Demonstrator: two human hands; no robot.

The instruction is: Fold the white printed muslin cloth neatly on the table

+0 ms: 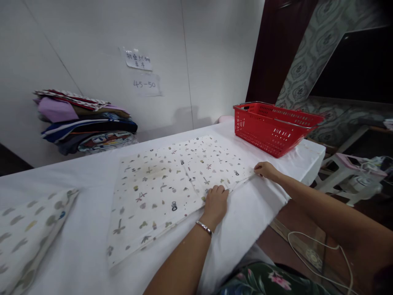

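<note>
Far left, a grey-spotted cloth lies on the white tablecloth, a stack of folded fabrics behind by the wall. Centre stage, the patterned cloth stretches flat! Over on the right, the red basket stands beyond the hands. Left hand: fingers together, curled over the near edge, grip hidden; right hand pinches the near-right corner, fingertips closed. Left forearm angles up from below, back of hand uppermost; right forearm slants in from the right.

white printed cloth | flat, creased near middle | on table
</note>
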